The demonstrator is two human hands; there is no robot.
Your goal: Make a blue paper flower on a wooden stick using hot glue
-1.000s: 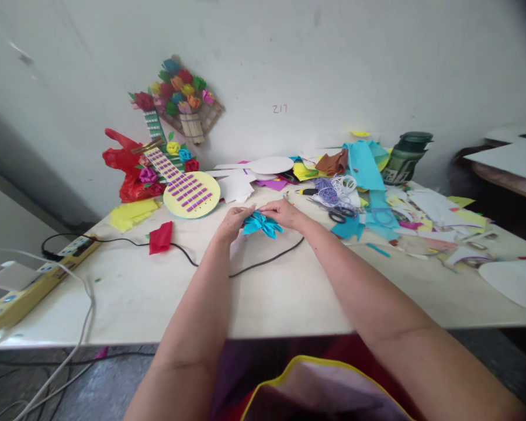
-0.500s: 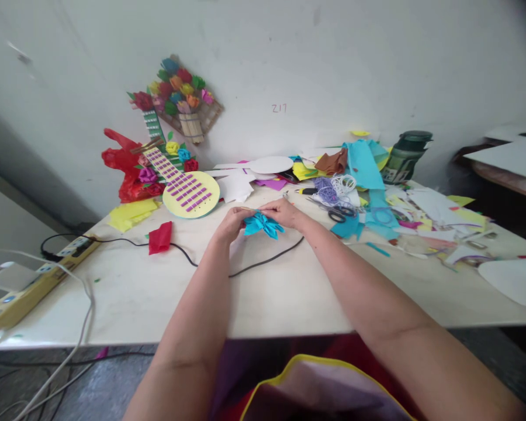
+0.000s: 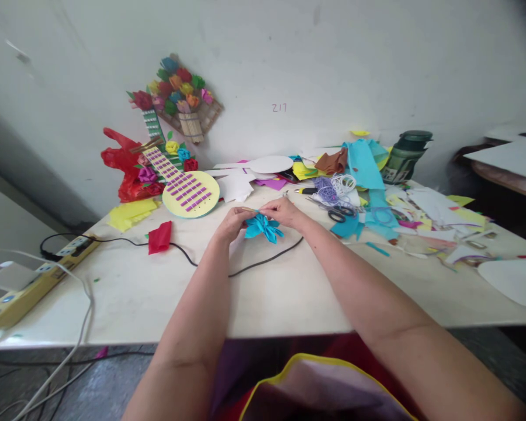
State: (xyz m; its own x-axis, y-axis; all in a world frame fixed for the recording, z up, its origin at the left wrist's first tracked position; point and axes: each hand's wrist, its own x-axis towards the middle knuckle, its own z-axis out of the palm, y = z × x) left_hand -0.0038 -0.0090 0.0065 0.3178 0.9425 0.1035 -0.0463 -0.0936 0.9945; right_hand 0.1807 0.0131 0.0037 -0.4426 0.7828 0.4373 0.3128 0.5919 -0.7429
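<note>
While between hands [image 3: 237, 223] [image 3: 283, 211], blue paper [image 3: 263, 227].

"217" on the wall [image 3: 324, 76]

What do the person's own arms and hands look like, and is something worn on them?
The left hand and the right hand are ungloved, with five-fingered human shape. Both forearms are uncovered: no sleeve, watch, bracelet or cable shows on the left forearm or the right forearm. The fingers are too small here to rule out rings.
</note>
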